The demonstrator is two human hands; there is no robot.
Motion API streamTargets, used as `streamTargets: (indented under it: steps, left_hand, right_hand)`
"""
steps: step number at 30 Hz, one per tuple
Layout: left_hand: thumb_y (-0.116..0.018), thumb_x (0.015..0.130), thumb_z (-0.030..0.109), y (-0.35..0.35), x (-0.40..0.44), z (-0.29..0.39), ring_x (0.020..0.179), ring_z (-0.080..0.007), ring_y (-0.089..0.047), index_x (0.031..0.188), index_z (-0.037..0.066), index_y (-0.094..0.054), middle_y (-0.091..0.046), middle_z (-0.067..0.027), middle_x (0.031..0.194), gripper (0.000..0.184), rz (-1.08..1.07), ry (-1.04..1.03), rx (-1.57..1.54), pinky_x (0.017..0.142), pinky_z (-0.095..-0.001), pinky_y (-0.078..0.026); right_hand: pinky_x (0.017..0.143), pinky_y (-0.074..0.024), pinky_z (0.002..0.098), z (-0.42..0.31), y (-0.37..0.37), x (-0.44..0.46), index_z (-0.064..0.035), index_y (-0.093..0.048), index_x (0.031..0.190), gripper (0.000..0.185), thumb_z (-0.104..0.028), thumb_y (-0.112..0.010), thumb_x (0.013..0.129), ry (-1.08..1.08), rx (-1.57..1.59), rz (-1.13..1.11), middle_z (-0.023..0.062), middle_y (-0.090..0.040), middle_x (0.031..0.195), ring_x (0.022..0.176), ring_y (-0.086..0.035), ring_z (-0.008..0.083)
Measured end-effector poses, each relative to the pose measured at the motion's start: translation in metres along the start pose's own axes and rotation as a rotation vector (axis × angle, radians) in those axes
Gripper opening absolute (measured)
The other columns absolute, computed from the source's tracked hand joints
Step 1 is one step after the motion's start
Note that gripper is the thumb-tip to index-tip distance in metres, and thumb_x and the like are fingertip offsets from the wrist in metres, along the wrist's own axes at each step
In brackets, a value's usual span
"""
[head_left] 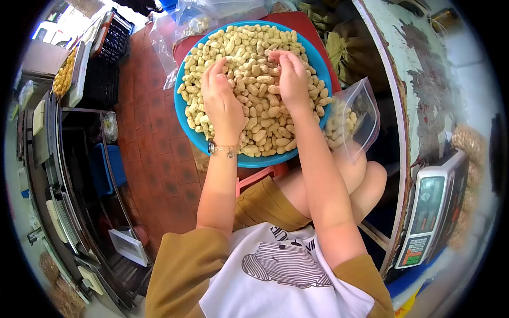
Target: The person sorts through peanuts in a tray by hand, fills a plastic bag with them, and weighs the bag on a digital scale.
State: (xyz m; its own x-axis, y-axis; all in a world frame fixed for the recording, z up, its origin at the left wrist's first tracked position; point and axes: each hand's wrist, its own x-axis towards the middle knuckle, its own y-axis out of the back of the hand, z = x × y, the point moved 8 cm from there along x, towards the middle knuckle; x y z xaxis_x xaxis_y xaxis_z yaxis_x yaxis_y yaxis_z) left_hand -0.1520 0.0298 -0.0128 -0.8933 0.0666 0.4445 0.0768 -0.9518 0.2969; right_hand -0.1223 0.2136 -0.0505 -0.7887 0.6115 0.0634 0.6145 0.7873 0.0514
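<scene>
A round blue basin [183, 117] is heaped with unshelled peanuts [259, 108]. Cupped at the left of the heap is my left hand [221, 103], with a bracelet on its wrist; its fingers are apart and rest on or just over the peanuts. My right hand [294, 82] curves over the upper right of the heap, its fingertips pointing inward at the nuts. Between the two hands lie loose peanuts, and I see none gripped in either. Parts of the fingertips are hidden. Beside the basin on the right, a clear zip bag [360, 119] holds some peanuts.
The basin stands on a red surface [318, 40]. Clear plastic bags [212, 13] lie behind it. A digital scale [428, 212] is at the right, past a worn white board edge [395, 106]. Racks, a black crate [112, 34] and a blue bin [108, 167] line the left.
</scene>
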Motion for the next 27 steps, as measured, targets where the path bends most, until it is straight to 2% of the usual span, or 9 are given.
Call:
streamTargets:
  steps: [2,4,5,6,10,12,15,18,27]
  left_hand:
    - [-0.029,0.105,0.035,-0.001,0.001,-0.006,0.112,-0.0376,-0.055,0.121,-0.002,-0.059,-0.058,-0.0213,0.121,0.050,0.006,0.009,0.009,0.096,-0.0422,-0.044]
    - [-0.032,0.104,0.034,-0.006,0.001,-0.003,0.111,-0.0395,-0.055,0.122,-0.001,-0.058,-0.058,-0.0228,0.120,0.048,-0.033,0.010,0.108,0.096,-0.0431,-0.044]
    - [-0.031,0.104,0.037,-0.013,0.000,0.001,0.113,-0.0322,-0.056,0.126,0.000,-0.058,-0.058,-0.0175,0.125,0.050,-0.131,0.017,0.297,0.096,-0.0376,-0.044]
    - [-0.031,0.104,0.037,-0.016,-0.002,0.003,0.114,-0.0331,-0.056,0.127,0.002,-0.058,-0.058,-0.0175,0.126,0.050,-0.146,-0.037,0.380,0.096,-0.0383,-0.043]
    - [-0.035,0.103,0.038,-0.027,-0.007,0.003,0.113,-0.0334,-0.056,0.127,0.007,-0.059,-0.058,-0.0156,0.125,0.046,-0.184,-0.154,0.502,0.093,-0.0403,-0.045]
    - [-0.042,0.100,0.035,-0.026,-0.007,0.006,0.108,-0.0334,-0.057,0.126,0.006,-0.059,-0.059,-0.0171,0.120,0.042,-0.205,-0.142,0.440,0.089,-0.0415,-0.048]
    - [-0.042,0.101,0.034,-0.026,-0.006,0.009,0.106,-0.0318,-0.057,0.122,0.011,-0.062,-0.059,-0.0151,0.115,0.038,-0.221,-0.113,0.397,0.086,-0.0413,-0.048]
    - [-0.041,0.101,0.034,-0.024,-0.006,0.010,0.105,-0.0310,-0.057,0.120,0.013,-0.063,-0.059,-0.0142,0.112,0.036,-0.222,-0.114,0.416,0.085,-0.0413,-0.049]
    - [-0.034,0.103,0.033,-0.027,-0.005,0.013,0.091,-0.0339,-0.059,0.108,0.008,-0.065,-0.061,-0.0141,0.099,0.040,-0.278,-0.071,0.223,0.078,-0.0422,-0.047]
  right_hand:
    - [0.093,-0.0451,0.0381,-0.005,-0.010,-0.005,0.0007,-0.065,0.104,0.032,-0.022,-0.043,0.099,0.098,-0.212,-0.034,0.0149,-0.067,0.105,0.100,-0.061,0.0275]
    - [0.094,-0.0437,0.0419,-0.014,-0.025,-0.012,-0.0069,-0.066,0.108,0.029,-0.024,-0.046,0.096,0.332,-0.500,-0.054,0.0109,-0.066,0.110,0.103,-0.057,0.0309]
    - [0.094,-0.0436,0.0425,-0.021,-0.030,-0.017,-0.0093,-0.066,0.108,0.028,-0.024,-0.046,0.096,0.414,-0.574,-0.082,0.0088,-0.066,0.111,0.103,-0.057,0.0305]
    - [0.093,-0.0435,0.0431,-0.027,-0.035,-0.022,-0.0116,-0.067,0.108,0.027,-0.024,-0.047,0.095,0.498,-0.648,-0.107,0.0068,-0.065,0.112,0.103,-0.057,0.0301]
    - [0.088,-0.0449,0.0456,-0.018,-0.041,-0.022,-0.0149,-0.067,0.105,0.026,-0.029,-0.051,0.091,0.476,-0.667,-0.199,0.0046,-0.065,0.113,0.096,-0.056,0.0339]
    - [0.084,-0.0454,0.0463,-0.017,-0.040,-0.022,-0.0130,-0.067,0.100,0.025,-0.031,-0.052,0.090,0.471,-0.673,-0.168,0.0079,-0.065,0.106,0.091,-0.056,0.0344]
    - [0.079,-0.0455,0.0472,-0.024,-0.040,-0.022,-0.0103,-0.065,0.092,0.024,-0.030,-0.053,0.089,0.422,-0.668,-0.185,0.0109,-0.065,0.090,0.087,-0.058,0.0347]
    - [0.078,-0.0457,0.0476,-0.045,-0.043,-0.028,-0.0087,-0.065,0.090,0.023,-0.029,-0.053,0.089,0.427,-0.782,-0.266,0.0107,-0.065,0.085,0.089,-0.059,0.0346]
    - [0.083,-0.0477,0.0453,-0.031,-0.034,-0.030,-0.0094,-0.063,0.108,0.029,-0.026,-0.054,0.086,0.339,-0.553,-0.137,0.0131,-0.067,0.099,0.091,-0.061,0.0322]
